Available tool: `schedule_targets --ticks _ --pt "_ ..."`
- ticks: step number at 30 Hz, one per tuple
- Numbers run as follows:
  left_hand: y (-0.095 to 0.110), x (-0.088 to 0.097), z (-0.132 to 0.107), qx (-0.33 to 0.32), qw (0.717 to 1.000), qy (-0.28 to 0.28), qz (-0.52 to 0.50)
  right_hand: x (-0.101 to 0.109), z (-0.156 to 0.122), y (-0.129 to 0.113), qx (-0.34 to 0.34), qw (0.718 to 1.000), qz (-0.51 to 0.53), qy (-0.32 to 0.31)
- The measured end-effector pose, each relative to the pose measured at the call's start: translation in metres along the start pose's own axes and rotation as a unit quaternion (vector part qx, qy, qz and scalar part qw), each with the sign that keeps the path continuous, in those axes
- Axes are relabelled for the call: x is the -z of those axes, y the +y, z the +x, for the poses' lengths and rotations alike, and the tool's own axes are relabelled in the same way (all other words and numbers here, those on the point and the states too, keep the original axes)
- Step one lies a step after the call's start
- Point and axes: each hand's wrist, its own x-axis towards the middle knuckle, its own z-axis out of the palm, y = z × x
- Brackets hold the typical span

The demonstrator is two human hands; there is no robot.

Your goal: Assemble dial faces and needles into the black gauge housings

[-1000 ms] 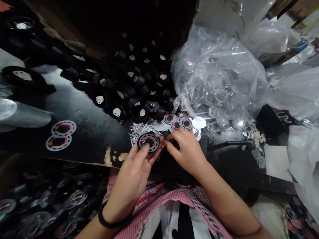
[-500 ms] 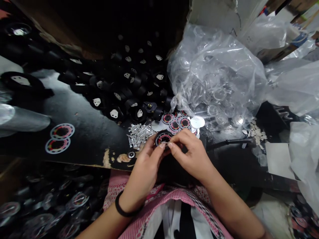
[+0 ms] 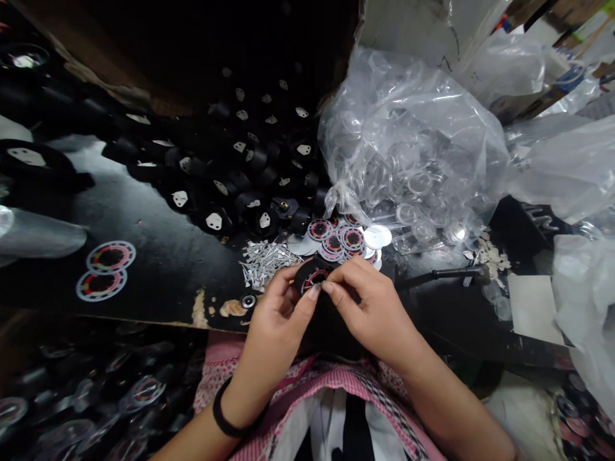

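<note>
My left hand (image 3: 278, 314) is wrapped round a round black gauge (image 3: 306, 274), its red-marked dial tilted up toward me. Thumb and forefinger of my right hand (image 3: 369, 304) are pinched together at the near edge of the dial. A thin pale line shows on the dial beside these fingertips; whatever they pinch is too small to make out. Just beyond my left hand lies a heap of small white pointers (image 3: 266, 262). Loose printed dial discs (image 3: 353, 239) overlap behind the gauge.
Black gauge housings (image 3: 235, 186) crowd the back of the table. A clear plastic bag (image 3: 408, 141) of transparent covers stands at the back right. Two dial discs (image 3: 110, 257) lie at left. A black-handled tool (image 3: 442, 274) and a white card (image 3: 534, 307) are at right.
The gauge has tilted, so its dial now faces more toward me and its black side shows. My right fingertips stay at its near edge. The whole view has shifted slightly.
</note>
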Motion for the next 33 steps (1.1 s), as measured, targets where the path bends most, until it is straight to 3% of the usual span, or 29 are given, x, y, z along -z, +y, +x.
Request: schedule_targets --ticks 6,11,20,28,33 --pt "0.007 0.006 -0.006 -0.042 0.992 0.039 0.116 -0.008 -0.005 -0.007 -0.041 0.999 0.034 0.003" --pt "0.007 0.011 -0.006 -0.019 0.98 0.074 0.185 -0.009 -0.005 -0.008 -0.048 0.995 0.082 0.007" --pt "0.01 0.003 -0.016 -0.077 0.992 0.041 0.094 0.006 -0.014 -0.007 0.043 0.995 0.082 0.04" --pt "0.009 0.003 -0.022 -0.1 0.992 0.037 0.075 0.008 -0.018 -0.005 0.062 0.994 0.083 0.041" --pt "0.003 0.004 -0.023 -0.116 0.988 0.035 0.097 0.004 -0.019 -0.008 0.034 0.996 0.072 0.046"
